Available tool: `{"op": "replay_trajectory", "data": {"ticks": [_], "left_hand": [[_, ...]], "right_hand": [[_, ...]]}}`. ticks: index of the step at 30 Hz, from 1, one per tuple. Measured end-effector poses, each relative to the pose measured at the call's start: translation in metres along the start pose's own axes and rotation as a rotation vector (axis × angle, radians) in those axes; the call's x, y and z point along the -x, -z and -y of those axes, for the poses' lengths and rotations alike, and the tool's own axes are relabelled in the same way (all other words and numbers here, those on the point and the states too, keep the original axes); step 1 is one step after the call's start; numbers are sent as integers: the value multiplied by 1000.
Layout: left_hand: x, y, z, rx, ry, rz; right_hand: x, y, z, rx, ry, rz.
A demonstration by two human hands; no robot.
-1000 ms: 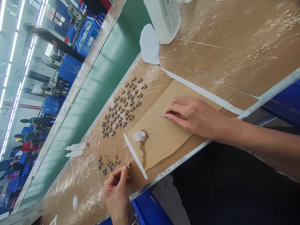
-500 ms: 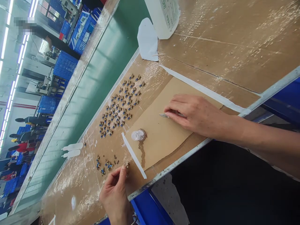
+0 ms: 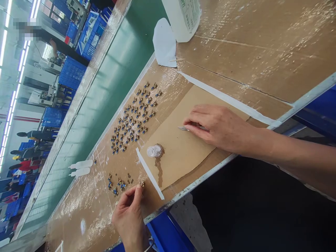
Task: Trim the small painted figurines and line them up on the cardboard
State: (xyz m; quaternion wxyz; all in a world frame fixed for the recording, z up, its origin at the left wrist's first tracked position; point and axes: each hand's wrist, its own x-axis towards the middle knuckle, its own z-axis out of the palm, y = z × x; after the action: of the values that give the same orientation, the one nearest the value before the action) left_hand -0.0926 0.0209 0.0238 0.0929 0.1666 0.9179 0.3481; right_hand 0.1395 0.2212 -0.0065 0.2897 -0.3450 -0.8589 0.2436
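My left hand [image 3: 130, 213], at the lower middle, is closed in a pinch between thumb and forefinger. At its fingertips is a small gold-and-blue figurine [image 3: 142, 183], held just over the table. Close by lie several loose figurines [image 3: 121, 184] and a few tiny brown beads [image 3: 130, 180]. Over the brown paper sheet [image 3: 189, 147], my right hand [image 3: 214, 127] is closed around a thin metal blade [image 3: 182, 128]; only its pointed silver end shows, the rest hidden in the fingers. Left of that hand, a small clear cup [image 3: 154, 151] stands on the paper beside a wet streak.
Many gold-and-blue figurines [image 3: 135, 115] stand spread behind the paper. White tape strips [image 3: 149, 173] border the sheet. Two white squeeze bottles [image 3: 81, 168] lie at left. A large white jug [image 3: 183, 21] and a white sheet [image 3: 165, 43] are at the back. Other people work in the background.
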Motion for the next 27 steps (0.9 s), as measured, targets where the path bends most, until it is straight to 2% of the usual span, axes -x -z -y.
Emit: {"op": "replay_trajectory", "data": {"ticks": [4, 12, 18, 22, 25, 27], "left_hand": [[-3, 0, -1, -30, -28, 14], [-10, 4, -13, -231, -90, 127], [-8, 6, -17, -255, -96, 133], [10, 9, -16, -143, -94, -18], [29, 7, -7, 107, -106, -159], [43, 3, 2, 298, -139, -198]], "right_hand": [[0, 0, -1, -2, 4, 1], [-2, 1, 2, 5, -24, 39], [0, -1, 0, -19, 5, -10], [0, -2, -3, -56, 41, -82], [-1, 1, -3, -111, 108, -187], [1, 3, 0, -179, 188, -285]]}}
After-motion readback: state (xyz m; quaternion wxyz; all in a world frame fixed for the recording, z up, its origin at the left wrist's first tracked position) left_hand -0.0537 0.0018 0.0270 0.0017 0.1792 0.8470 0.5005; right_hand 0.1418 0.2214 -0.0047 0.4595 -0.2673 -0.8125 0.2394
